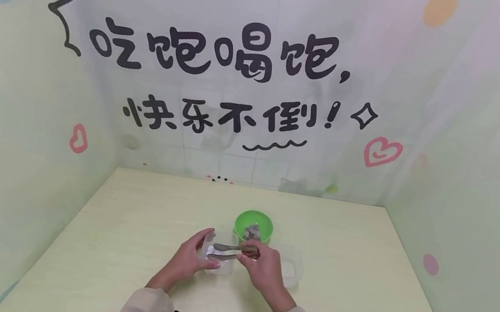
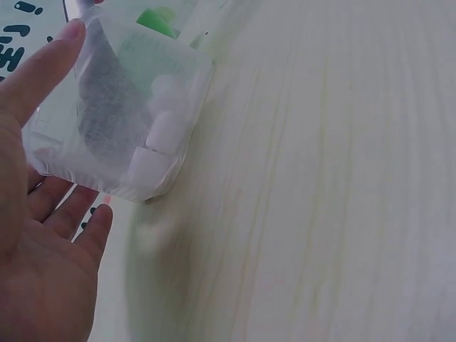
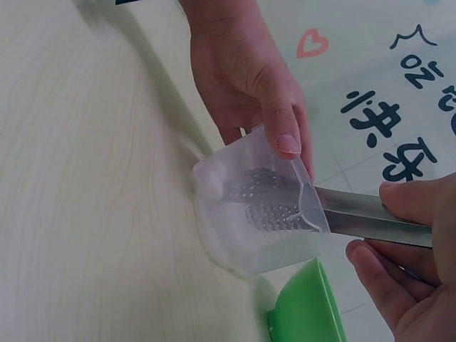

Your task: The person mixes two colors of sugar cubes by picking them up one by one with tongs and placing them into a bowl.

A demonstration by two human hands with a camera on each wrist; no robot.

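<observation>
A clear plastic container [image 3: 242, 249] is tilted toward my right side, gripped at its rim and side between the thumb and fingers of my left hand [image 1: 186, 259]. Several white cubes [image 2: 165, 132] lie against its lower wall in the left wrist view. With its thumb and fingers, my right hand [image 1: 267, 269] holds metal tongs [image 1: 230, 248]. Their broad, perforated ends [image 3: 274, 210] are inside the container, seen through its wall. Whether the tongs pinch a cube cannot be made out.
A green bowl [image 1: 250, 217] with several greyish chunks [image 1: 251, 231] stands just behind the hands. Right of it, partly behind my right hand, sits another clear container [image 1: 295, 279]. The pale table [image 1: 121, 223] meets printed cloth walls [image 1: 248, 166] at the back and sides.
</observation>
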